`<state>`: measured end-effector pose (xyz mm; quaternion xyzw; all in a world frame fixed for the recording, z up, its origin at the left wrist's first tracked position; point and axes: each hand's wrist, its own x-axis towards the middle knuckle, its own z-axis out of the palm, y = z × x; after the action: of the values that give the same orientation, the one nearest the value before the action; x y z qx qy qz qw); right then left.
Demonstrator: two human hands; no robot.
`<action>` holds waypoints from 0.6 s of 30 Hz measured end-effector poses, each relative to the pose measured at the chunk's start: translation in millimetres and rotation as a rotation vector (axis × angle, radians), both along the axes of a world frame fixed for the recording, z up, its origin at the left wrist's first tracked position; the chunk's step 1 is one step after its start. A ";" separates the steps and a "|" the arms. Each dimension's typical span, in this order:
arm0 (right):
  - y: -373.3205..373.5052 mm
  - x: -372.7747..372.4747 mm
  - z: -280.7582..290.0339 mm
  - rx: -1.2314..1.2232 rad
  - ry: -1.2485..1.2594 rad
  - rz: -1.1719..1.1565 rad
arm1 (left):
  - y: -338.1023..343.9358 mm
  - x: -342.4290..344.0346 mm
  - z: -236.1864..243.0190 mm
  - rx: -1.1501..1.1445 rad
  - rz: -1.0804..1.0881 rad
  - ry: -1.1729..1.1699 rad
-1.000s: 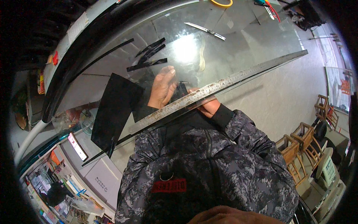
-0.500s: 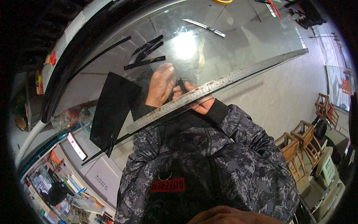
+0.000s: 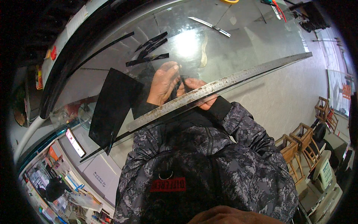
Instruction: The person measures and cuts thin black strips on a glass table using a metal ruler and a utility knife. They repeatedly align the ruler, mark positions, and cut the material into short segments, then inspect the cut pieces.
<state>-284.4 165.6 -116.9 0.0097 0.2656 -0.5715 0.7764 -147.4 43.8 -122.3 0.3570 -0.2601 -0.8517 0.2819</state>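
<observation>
Just beyond a long, rust-spotted metal ruler point(image 3: 223, 81), both my hands are drawn together over the glass tabletop point(image 3: 238, 48). My left hand point(image 3: 162, 84) is closed, its thumb and fingers pinching at a thin black strip point(image 3: 182, 80). My right hand point(image 3: 197, 87) grips the same strip from the other side, partly covered by the ruler. The strip's ends are hidden by my fingers. Left of my hands lies a larger black sheet point(image 3: 113, 102). Several cut black strips point(image 3: 148, 59) rest beyond my left hand. A slim snap-off knife point(image 3: 209, 27) lies farther off.
A curved pale sliver point(image 3: 203, 52) lies on the glass. At the far edge are a yellow ring-shaped thing point(image 3: 229, 1) and a red-handled tool point(image 3: 279, 10). A phone point(image 3: 75, 143) sits at lower left above cluttered shelves. Wooden chairs point(image 3: 299, 138) stand at right.
My two hands have shifted slightly around the black strip. The whole view has tilted a little, so the knife and ruler appear slightly farther right. Nothing was visibly let go.
</observation>
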 end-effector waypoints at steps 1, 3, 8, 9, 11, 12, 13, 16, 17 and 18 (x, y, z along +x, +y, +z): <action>0.0 -0.6 1.8 -0.006 -0.012 0.007 | 0.1 0.2 0.4 0.004 -0.002 0.002; 1.1 -2.9 5.9 -0.019 -0.036 0.021 | 0.3 0.2 0.9 0.009 -0.001 -0.001; 0.1 -7.2 12.2 -0.047 0.065 0.030 | 0.0 0.2 0.3 -0.004 -0.011 -0.004; 0.0 -7.5 12.8 -0.025 0.135 0.023 | -0.2 0.4 0.2 -0.003 -0.012 -0.023; 3.8 -9.9 14.7 -0.036 0.157 0.024 | -0.3 0.7 0.1 0.001 -0.013 -0.046; 4.7 -10.5 14.8 -0.053 0.169 0.025 | -0.2 1.0 0.4 -0.001 -0.016 -0.059; 3.5 -10.5 13.8 -0.075 0.232 0.028 | 0.0 1.3 0.8 -0.003 -0.019 -0.072; 0.4 -11.2 10.1 -0.111 0.302 0.044 | 0.6 1.7 2.8 -0.014 -0.031 -0.096; 1.1 -12.5 9.4 -0.067 0.261 0.052 | 0.8 1.7 3.3 -0.016 -0.035 -0.095; 1.7 -13.4 9.0 -0.017 0.224 0.061 | 0.8 1.7 4.0 -0.019 -0.046 -0.104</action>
<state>-297.8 167.3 -108.0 -0.0688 0.3460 -0.5475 0.7589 -145.7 44.6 -118.3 0.3921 -0.2907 -0.8357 0.2516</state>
